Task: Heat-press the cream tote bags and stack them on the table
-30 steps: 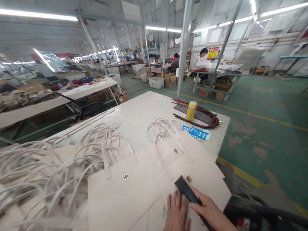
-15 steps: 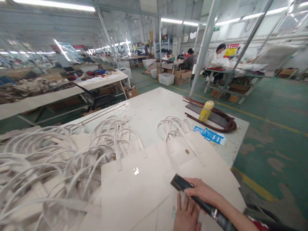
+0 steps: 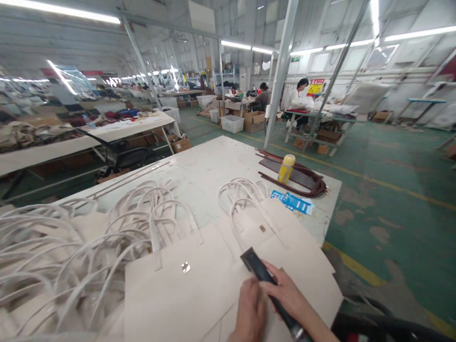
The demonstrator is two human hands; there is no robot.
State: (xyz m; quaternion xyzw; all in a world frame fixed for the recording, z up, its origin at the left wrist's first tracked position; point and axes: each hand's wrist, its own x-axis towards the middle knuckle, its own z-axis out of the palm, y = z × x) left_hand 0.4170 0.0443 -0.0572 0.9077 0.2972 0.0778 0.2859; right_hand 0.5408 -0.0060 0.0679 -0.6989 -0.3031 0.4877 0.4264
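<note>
right hand (image 3: 288, 297) grips black tool (image 3: 257, 267) on cream bag panel (image 3: 302, 266).

A bag-making factory floor is shown. A large scuffed white tabletop (image 3: 213, 166) is covered with flat cream leather tote bags with long looped handles (image 3: 171, 280), stacked in heaps. Further long white worktables piled with fabric pieces (image 3: 89, 135) are ranged under rows of fluorescent tube lights (image 3: 245, 46). Seated workers (image 3: 299, 95), brown cardboard boxes (image 3: 253, 121) and a painted green concrete floor with yellow lines (image 3: 388, 171) are seen beyond.
</note>
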